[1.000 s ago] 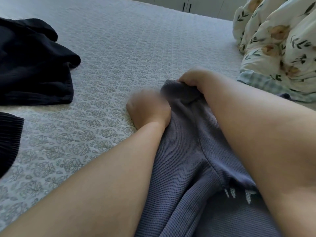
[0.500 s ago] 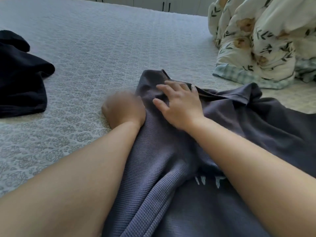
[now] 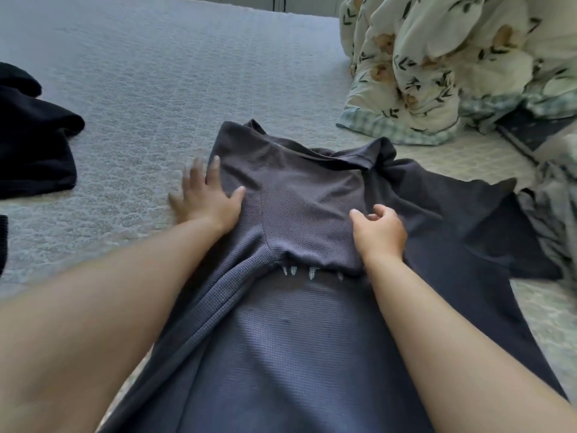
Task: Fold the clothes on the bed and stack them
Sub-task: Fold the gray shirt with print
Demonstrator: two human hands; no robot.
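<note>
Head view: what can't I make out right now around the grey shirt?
- grey shirt: hem cut off by the bottom edge; white print mostly covered by the folded sleeve.
- black garment: cut off by the left edge.
- left hand: fingers motion-blurred.
- right hand: fingertips curl out of sight.

Shirt (image 3: 299,339) on bed (image 3: 150,98); other garment (image 3: 31,145) far left; quilt (image 3: 443,67) behind, right.

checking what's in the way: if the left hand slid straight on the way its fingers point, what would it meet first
Probably nothing but bare bedspread. The left hand lies flat at the grey shirt's left edge, its fingers pointing up the bed; the black garment sits well off to the left.
</note>
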